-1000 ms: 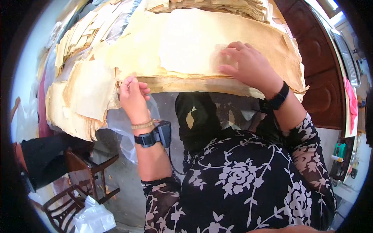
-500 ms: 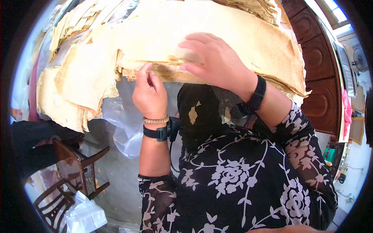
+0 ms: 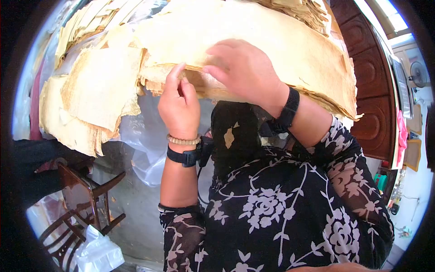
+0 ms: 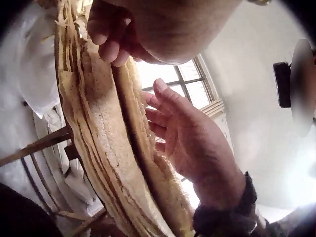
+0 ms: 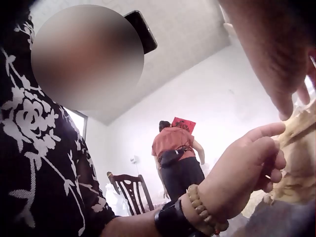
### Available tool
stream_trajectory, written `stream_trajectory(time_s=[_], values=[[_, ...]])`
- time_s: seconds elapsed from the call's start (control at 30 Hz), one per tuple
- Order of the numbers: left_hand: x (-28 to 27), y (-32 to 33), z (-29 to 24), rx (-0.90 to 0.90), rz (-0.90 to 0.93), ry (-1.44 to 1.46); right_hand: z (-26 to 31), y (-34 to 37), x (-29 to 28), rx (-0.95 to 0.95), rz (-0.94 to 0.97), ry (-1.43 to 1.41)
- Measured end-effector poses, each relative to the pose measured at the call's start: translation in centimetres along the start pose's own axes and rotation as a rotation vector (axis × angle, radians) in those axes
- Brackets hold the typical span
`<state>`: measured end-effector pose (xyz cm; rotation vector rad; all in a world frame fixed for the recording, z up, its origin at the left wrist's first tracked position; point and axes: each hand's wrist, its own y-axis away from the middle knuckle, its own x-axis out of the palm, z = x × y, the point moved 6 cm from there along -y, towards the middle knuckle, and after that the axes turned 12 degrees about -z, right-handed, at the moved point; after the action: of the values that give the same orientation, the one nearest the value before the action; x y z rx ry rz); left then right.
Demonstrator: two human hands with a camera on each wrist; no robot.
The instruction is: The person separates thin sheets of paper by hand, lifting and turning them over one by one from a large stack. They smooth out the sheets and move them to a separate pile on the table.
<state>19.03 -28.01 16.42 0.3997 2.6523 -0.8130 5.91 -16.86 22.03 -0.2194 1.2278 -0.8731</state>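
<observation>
A wide stack of thin, tan, ragged-edged sheets lies before me, its layers showing along the front edge. My left hand is at that edge, thumb and forefinger pinching the rim of an upper sheet, the other fingers curled. From the right wrist, the left hand shows its forefinger stretched along the rim. My right hand hovers over the top sheet, fingers loosely spread and thumb close to the front edge. A dark gap between layers runs along the stack in the left wrist view, with the right hand beside it.
Smaller torn sheets overhang the table's left side, and more stacks lie behind. Clear plastic hangs under the front edge. A wooden chair with a white bag stands at lower left. Another person stands beyond.
My left hand has shifted right along the front edge from near the torn left corner. My right hand has swept left across the top sheet, coming close to the left hand.
</observation>
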Motion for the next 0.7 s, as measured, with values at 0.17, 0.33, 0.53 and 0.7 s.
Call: stream_trajectory(time_s=[0.17, 0.33, 0.53, 0.7], values=[[0.2, 0.3, 0.6, -0.028, -0.039, 0.171, 0.2, -0.4, -0.4, -0.046, 0.007, 0.037], [0.3, 1.0, -0.5, 0.176, -0.030, -0.006, -0.4, -0.4, -0.2, -0.061, 0.013, 0.058], [0.7, 0.9, -1.7, 0.331, 0.009, -0.115, 0.1, 0.1, 0.6, -0.115, -0.010, 0.076], [1.0, 0.6, -2.6, 0.375, -0.006, -0.199, 0.3, 0.1, 0.7, -0.132, -0.078, 0.056]])
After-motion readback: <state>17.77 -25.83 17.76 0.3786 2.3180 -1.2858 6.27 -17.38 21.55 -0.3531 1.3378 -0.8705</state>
